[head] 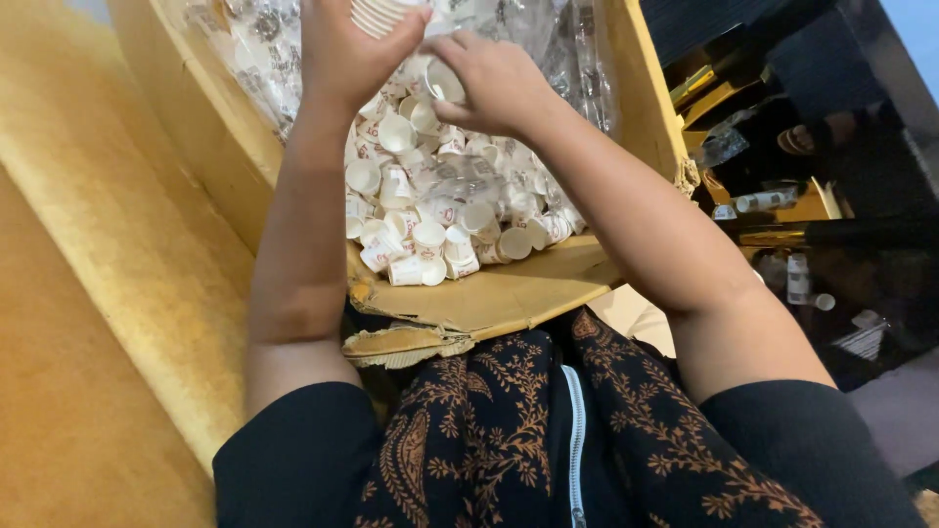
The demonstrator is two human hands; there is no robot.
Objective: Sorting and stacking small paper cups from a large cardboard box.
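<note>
A cardboard box (509, 293) rests against my lap, lined with clear plastic and filled with several small white paper cups (430, 210) with red print. My left hand (342, 54) is raised over the box and grips a nested stack of paper cups (377, 14) that runs out of the top of the view. My right hand (489, 83) is close beside it, fingers pinched on a single paper cup (442, 82) with its open mouth facing me.
A yellow-gold padded surface (108, 254) lies to the left of the box. On the right is a dark shelf or cabinet (812, 196) holding small bottles and packets. My patterned dark garment (509, 430) fills the bottom.
</note>
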